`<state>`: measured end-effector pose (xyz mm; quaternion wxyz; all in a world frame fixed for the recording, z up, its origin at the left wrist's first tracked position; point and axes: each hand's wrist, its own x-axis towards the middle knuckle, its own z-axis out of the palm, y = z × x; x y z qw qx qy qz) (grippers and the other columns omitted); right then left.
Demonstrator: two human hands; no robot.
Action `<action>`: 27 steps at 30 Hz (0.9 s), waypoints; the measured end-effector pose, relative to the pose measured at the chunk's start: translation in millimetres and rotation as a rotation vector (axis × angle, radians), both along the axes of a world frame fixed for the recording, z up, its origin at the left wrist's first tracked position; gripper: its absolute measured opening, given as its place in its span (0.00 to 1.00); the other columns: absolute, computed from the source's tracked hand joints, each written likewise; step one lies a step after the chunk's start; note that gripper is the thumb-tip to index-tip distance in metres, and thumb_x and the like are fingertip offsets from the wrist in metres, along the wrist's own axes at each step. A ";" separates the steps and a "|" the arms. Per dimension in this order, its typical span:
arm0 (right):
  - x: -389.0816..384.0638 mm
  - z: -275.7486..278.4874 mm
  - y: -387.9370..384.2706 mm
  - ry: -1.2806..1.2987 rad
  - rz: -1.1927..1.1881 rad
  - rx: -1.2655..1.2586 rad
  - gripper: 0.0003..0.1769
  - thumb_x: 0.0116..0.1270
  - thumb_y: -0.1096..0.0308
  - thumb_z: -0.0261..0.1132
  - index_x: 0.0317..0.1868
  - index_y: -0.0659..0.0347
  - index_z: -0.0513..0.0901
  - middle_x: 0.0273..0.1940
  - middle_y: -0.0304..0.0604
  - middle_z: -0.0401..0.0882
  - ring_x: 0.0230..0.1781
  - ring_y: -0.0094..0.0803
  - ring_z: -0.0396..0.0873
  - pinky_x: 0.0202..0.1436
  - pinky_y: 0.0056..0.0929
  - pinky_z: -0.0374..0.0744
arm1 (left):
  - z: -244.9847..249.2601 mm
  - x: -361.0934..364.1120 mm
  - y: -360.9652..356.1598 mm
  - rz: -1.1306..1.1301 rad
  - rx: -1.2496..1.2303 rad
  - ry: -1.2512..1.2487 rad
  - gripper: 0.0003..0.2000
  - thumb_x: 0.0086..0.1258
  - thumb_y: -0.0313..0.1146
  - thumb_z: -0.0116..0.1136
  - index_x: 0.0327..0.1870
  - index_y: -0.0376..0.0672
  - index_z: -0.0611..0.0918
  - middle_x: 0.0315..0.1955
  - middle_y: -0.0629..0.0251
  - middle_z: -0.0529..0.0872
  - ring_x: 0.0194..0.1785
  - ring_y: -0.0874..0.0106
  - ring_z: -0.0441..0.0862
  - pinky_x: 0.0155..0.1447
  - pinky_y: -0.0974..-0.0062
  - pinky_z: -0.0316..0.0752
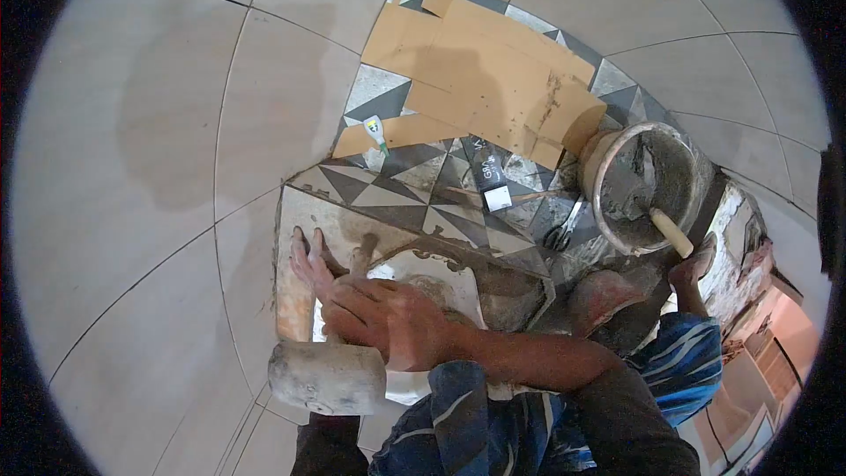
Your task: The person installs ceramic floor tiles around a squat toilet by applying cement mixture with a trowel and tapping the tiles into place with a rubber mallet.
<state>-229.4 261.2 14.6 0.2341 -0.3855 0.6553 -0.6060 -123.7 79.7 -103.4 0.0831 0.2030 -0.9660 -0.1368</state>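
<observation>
My right hand is wrapped around the handle of a mallet with a thick, whitish, worn head. The handle's far end sticks out beyond my fingers, and the head hangs just above the lower left of the work area. Beyond it, my left hand lies with fingers stretched on a pale tile in the wall corner. My right hand and the mallet hide most of the left palm and wrist. A bright white patch with a ragged, mortar-smeared edge shows beside my right hand.
A bucket of grey mortar holds a wooden-handled tool. Scissors, a dark printed packet, a small white bottle and cardboard lie on patterned tiles. A reddish bowl-like piece sits near my foot. Tiled walls enclose the corner.
</observation>
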 end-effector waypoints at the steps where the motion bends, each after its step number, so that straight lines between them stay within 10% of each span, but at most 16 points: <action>1: 2.7 -1.2 -1.7 0.068 -0.020 0.008 0.25 0.67 0.58 0.68 0.59 0.63 0.78 0.59 0.53 0.78 0.62 0.50 0.81 0.65 0.45 0.83 | -2.0 -0.2 -0.8 -0.008 -0.004 0.021 0.32 0.60 0.38 0.79 0.69 0.49 0.80 0.74 0.42 0.71 0.77 0.40 0.66 0.76 0.38 0.65; 22: -3.4 8.5 -13.8 0.110 -0.076 -0.006 0.25 0.64 0.61 0.68 0.60 0.60 0.78 0.56 0.52 0.80 0.56 0.51 0.83 0.58 0.45 0.85 | -21.1 12.4 1.4 0.078 0.082 0.096 0.33 0.66 0.37 0.72 0.73 0.47 0.75 0.80 0.44 0.64 0.79 0.43 0.66 0.77 0.48 0.68; 25: -13.8 15.2 -25.2 0.153 -0.039 0.009 0.28 0.64 0.60 0.69 0.63 0.60 0.76 0.59 0.52 0.79 0.60 0.50 0.81 0.61 0.45 0.82 | -35.4 21.9 -7.7 0.358 0.974 0.112 0.29 0.72 0.49 0.61 0.75 0.58 0.77 0.76 0.45 0.70 0.79 0.44 0.67 0.77 0.40 0.63; 26: -17.3 17.2 -28.4 0.119 0.006 0.046 0.30 0.64 0.60 0.68 0.65 0.61 0.74 0.60 0.52 0.77 0.63 0.49 0.79 0.64 0.45 0.80 | -37.5 22.7 -13.6 0.377 0.960 0.145 0.29 0.72 0.49 0.61 0.75 0.58 0.77 0.76 0.45 0.70 0.79 0.44 0.67 0.77 0.40 0.63; 27: -17.5 10.2 -32.9 0.209 0.009 0.050 0.32 0.64 0.59 0.69 0.66 0.60 0.74 0.61 0.50 0.77 0.63 0.49 0.79 0.61 0.45 0.82 | -40.2 23.5 -18.4 0.186 0.416 0.082 0.29 0.72 0.52 0.62 0.73 0.58 0.79 0.78 0.50 0.69 0.79 0.47 0.66 0.78 0.37 0.59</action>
